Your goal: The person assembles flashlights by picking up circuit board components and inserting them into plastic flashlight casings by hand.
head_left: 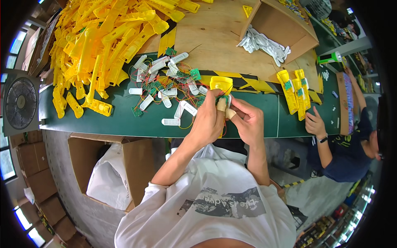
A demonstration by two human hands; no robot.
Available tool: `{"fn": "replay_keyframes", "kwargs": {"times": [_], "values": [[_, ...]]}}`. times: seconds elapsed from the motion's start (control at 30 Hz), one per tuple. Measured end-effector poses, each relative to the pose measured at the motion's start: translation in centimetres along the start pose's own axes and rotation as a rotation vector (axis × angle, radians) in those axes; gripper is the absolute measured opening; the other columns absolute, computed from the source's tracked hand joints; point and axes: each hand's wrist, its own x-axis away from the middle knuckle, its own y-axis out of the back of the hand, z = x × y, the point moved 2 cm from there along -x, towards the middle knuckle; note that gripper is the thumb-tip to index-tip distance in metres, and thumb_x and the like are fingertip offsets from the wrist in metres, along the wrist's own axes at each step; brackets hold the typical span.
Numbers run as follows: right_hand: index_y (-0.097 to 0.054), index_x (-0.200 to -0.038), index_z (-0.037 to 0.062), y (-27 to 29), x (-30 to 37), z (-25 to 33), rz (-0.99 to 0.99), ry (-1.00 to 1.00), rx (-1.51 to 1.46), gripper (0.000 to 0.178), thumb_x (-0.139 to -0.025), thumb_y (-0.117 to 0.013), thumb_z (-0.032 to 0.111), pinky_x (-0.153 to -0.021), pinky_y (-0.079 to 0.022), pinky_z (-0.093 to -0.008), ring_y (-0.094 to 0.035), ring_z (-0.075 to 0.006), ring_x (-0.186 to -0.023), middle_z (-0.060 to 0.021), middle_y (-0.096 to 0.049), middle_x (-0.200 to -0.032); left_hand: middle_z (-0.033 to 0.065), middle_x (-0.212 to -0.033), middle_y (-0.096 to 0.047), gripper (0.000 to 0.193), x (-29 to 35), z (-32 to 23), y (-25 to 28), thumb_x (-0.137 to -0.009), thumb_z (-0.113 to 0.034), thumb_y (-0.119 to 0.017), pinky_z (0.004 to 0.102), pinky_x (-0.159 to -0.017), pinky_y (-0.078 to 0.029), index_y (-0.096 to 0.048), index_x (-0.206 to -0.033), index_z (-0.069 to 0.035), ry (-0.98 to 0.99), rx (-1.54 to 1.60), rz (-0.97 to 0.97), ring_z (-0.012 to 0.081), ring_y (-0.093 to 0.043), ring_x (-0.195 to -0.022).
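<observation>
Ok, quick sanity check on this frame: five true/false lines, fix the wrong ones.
1. The left hand and right hand meet at one yellow casing. True.
2. The big yellow heap is right of the hands. False: the heap is on their left.
3. Green boards lie among white pieces. True.
4. The upper-right cardboard box is sealed. False: the box is open, with white parts at its mouth.
5. A co-worker's hand is near yellow units. True.

Well to the left of the hands point(206, 118) stands a dark fan point(20, 102), with stacked cartons point(40, 164) near it. Below and left of the hands, an open cardboard box point(139, 167) holds a white bag point(111, 178). Off to their right is a co-worker point(347, 163) in a dark shirt.
</observation>
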Motion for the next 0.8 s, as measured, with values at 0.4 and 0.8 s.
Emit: {"fn": "replay_keyframes", "kwargs": {"times": [0.4, 0.8], "values": [[-0.059, -0.130, -0.0032, -0.9, 1.1, -1.1, -0.080, -0.034, -0.065, 0.038, -0.092, -0.060, -0.005, -0.077, -0.057, -0.0261, -0.065, -0.0114, -0.091, -0.0114, -0.068, -0.111, 0.0158, -0.090, -0.059, 0.020, 0.1, 1.6, -0.4, -0.098, 0.000, -0.047, 0.0351, -0.059, -0.050, -0.046, -0.117, 0.002, -0.029, 0.178, 0.009, 0.0237, -0.061, -0.067], [-0.062, -0.127, -0.0024, -0.6, 0.4, -0.9, -0.063, -0.009, -0.011, 0.035, -0.092, -0.061, -0.003, -0.073, -0.058, -0.0277, -0.068, -0.0155, -0.093, -0.0139, -0.070, -0.114, 0.0113, -0.090, -0.058, 0.015, -0.4, 1.8, -0.6, -0.101, -0.003, -0.045, 0.0303, -0.060, -0.050, -0.047, -0.115, 0.000, -0.089, 0.348, -0.003, 0.0146, -0.059, -0.069]]}}
